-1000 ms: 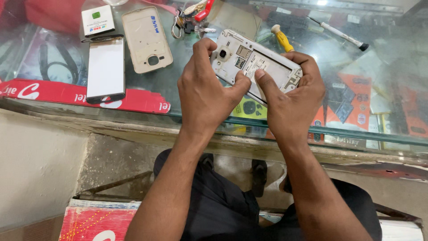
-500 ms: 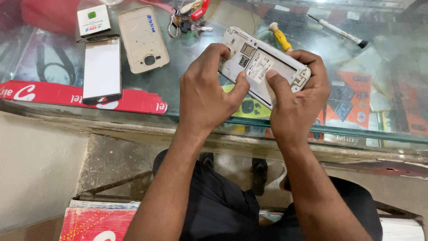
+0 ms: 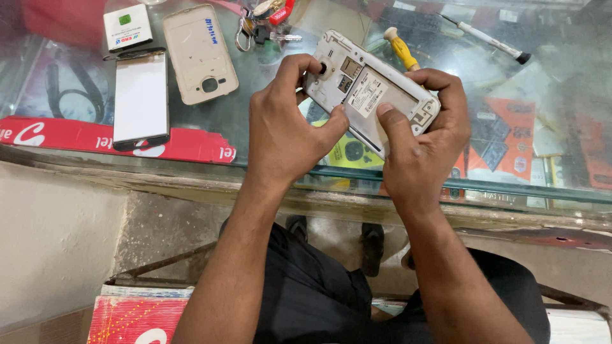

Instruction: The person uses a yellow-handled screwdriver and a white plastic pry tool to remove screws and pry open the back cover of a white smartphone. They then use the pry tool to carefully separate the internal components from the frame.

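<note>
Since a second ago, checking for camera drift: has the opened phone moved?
Yes. The opened phone has risen toward the yellow-handled screwdriver, gripped in the left hand and right hand.

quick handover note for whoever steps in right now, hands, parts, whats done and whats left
Left hand and right hand both grip the opened white phone above the glass counter, thumbs pressing on its bare back.
Done: back cover is off and lies on the counter beside the screen panel.
Yellow-handled screwdriver lies behind the phone.
Left: phone is open, cover not refitted.
</note>
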